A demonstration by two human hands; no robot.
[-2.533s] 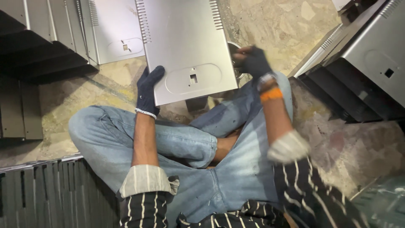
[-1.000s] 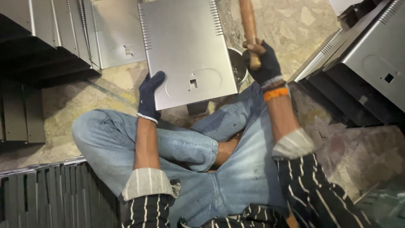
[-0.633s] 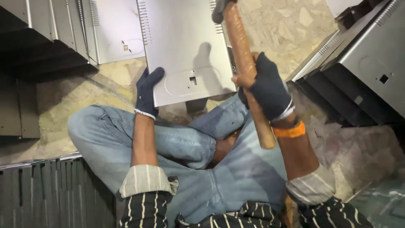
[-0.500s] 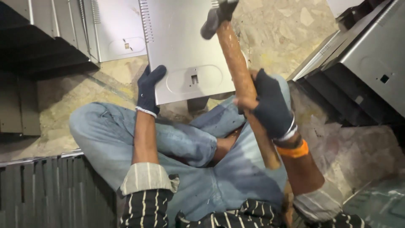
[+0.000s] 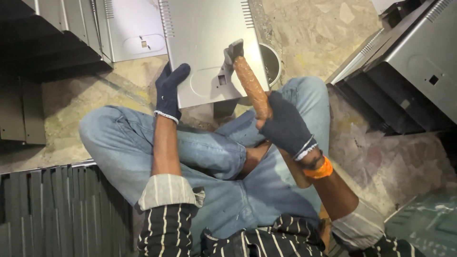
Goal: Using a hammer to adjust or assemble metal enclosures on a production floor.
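Observation:
I sit cross-legged on a stone floor in jeans. A flat grey sheet-metal panel with vent slots and a small square hole lies in front of my knees. My left hand, in a dark glove, presses on the panel's near left corner. My right hand, also gloved, grips the wooden handle of a hammer. The hammer's metal head rests on the panel near the square hole.
Stacks of similar grey metal panels stand at the left, lower left and right. Another flat panel lies behind my left hand. A round metal cup sits beside the panel's right edge.
My right hand picked up the hammer, raised it, and swung it down; its head now sits on the panel. The left hand stayed on the panel's corner.

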